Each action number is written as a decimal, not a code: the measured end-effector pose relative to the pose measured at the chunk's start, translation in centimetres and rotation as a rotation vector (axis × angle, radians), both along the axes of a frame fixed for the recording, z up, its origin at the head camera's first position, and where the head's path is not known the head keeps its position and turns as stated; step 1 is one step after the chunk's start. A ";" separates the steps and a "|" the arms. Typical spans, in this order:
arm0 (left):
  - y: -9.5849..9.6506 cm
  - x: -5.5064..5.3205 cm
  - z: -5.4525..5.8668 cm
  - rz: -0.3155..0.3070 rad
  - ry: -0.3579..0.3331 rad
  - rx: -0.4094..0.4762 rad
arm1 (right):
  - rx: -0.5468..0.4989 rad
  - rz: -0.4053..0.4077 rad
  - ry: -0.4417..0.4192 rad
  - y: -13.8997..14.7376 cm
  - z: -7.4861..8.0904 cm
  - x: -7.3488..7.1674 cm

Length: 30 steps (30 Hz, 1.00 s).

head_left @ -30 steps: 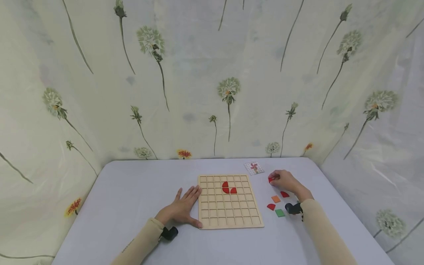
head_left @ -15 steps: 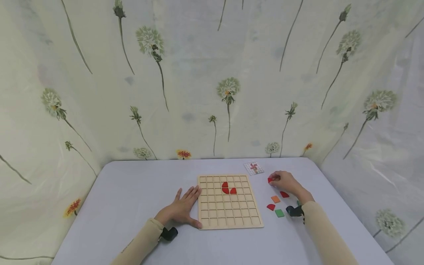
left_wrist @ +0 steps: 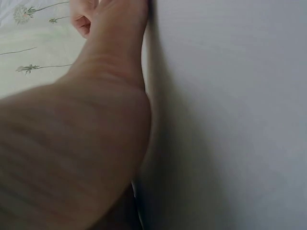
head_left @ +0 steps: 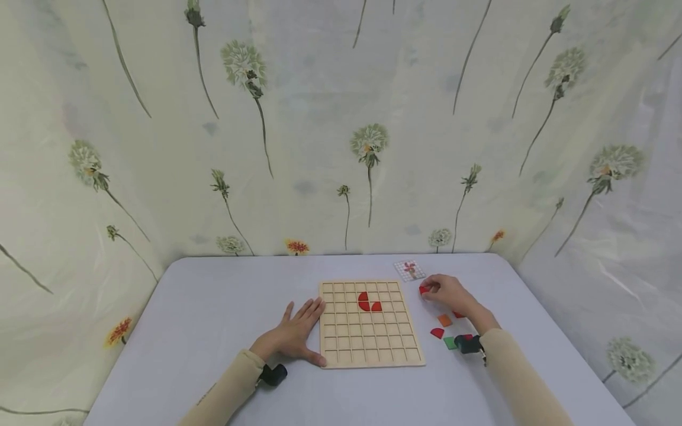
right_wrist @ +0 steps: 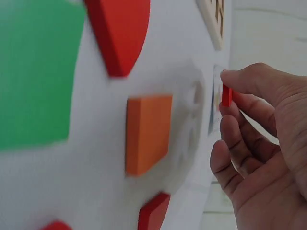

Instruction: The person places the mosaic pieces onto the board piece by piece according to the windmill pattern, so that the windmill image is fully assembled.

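Note:
In the head view my right hand [head_left: 447,294] pinches a red quarter-circle tile [head_left: 423,290] between thumb and fingers, to the right of the wooden grid board [head_left: 348,330]. The right wrist view shows this tile edge-on, raised off the table, with the other fingers loosely bent. My left hand [head_left: 292,336] lies spread flat at the board's left side, fingertips and thumb on its rim. Three red quarter-circle tiles sit in the upper middle cells, one of them the lower right tile [head_left: 376,306]. The left wrist view shows mostly the hand's side and the white tabletop.
Loose tiles lie right of the board: an orange square [head_left: 444,320], a green square [head_left: 450,342], a red quarter-circle [head_left: 437,333], and others partly hidden under the right wrist. A pattern card [head_left: 409,270] lies behind the board's right corner. A flowered curtain [head_left: 303,148] hangs behind the table.
My right hand, still pinching the red tile, has moved a little left toward the board, and its wrist now covers part of the green square. The left hand stays in place.

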<state>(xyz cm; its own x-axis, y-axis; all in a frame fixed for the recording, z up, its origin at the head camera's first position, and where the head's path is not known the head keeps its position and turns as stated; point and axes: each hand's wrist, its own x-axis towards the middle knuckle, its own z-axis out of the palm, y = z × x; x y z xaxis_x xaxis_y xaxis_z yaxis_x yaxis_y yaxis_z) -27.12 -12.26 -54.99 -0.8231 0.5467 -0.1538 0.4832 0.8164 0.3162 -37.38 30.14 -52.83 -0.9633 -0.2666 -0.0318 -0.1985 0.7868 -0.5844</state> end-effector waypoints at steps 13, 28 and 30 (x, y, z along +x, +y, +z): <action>0.1 0.1 0.1 -0.003 0.006 -0.005 | -0.028 0.198 0.118 -4.7 0.7 1.8; 0.1 0.2 0.2 -0.007 0.003 0.002 | -0.015 0.243 0.026 -8.1 0.7 2.7; 0.1 0.2 0.2 -0.008 0.008 0.002 | -0.010 0.255 0.025 -8.2 0.7 2.7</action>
<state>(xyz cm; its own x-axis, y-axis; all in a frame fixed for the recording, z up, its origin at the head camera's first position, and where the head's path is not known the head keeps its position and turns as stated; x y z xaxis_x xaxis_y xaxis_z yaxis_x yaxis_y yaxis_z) -26.95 -12.18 -54.82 -0.8196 0.5539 -0.1465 0.4925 0.8118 0.3138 -34.67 21.90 -52.12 -0.8652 -0.5014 -0.0049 -0.4046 0.7038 -0.5840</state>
